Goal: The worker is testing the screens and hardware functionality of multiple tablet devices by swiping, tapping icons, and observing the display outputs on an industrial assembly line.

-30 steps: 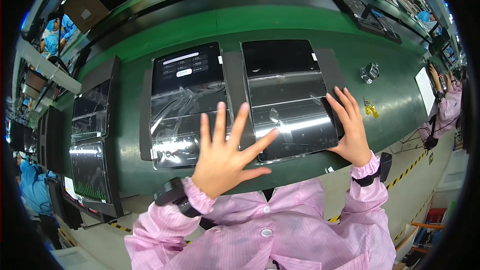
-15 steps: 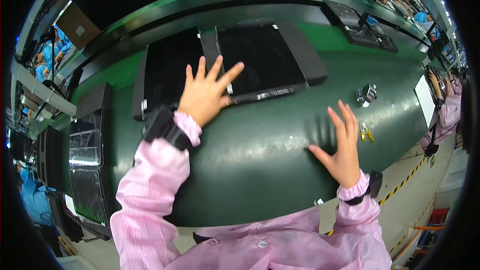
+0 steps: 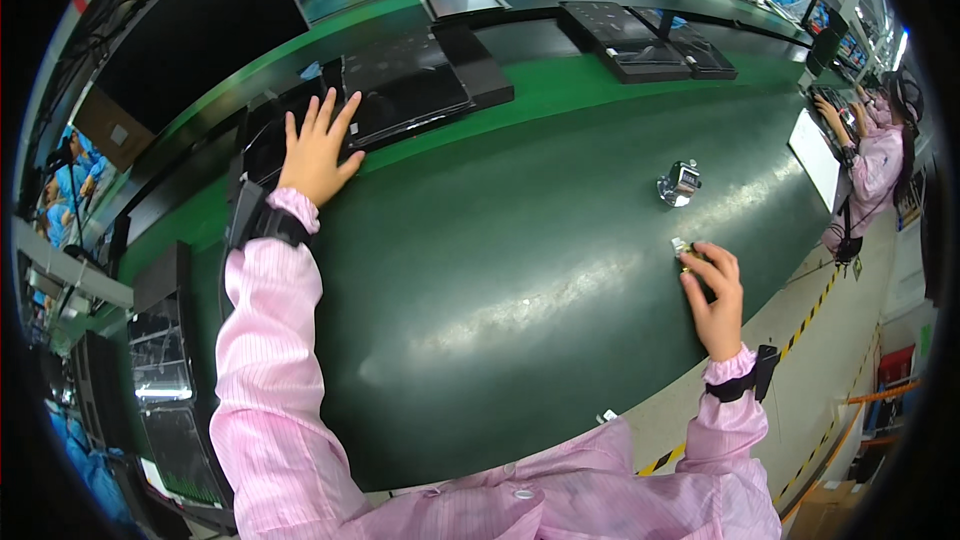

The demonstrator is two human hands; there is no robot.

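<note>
At the far left of the bench, my left hand (image 3: pixel 318 152) lies with spread fingers over the near edges of two flat black screen panels. The right one of these black panels (image 3: pixel 408 90) sits on a dark grey tray (image 3: pixel 478 68); the left one (image 3: pixel 268 145) is partly covered by my hand. Over at the right, the fingers of my right hand (image 3: pixel 715 295) are curled together around small yellow-and-white pieces (image 3: pixel 680 246), mostly hidden by the fingertips. Just beyond them stands a small silver-and-black tally counter (image 3: pixel 680 183).
Black trays with panels (image 3: pixel 640 45) lie at the back right, others (image 3: pixel 165 360) at the left. A large dark screen (image 3: pixel 205 40) rises at the far left. A pink-sleeved person (image 3: pixel 870 160) sits beside a white sheet (image 3: pixel 815 155) at right; blue-clad people work across the bench.
The two panels and their trays have slid away toward the back left, with my left hand on them. My right hand has closed around the small yellow pieces. The whole view has shifted.
</note>
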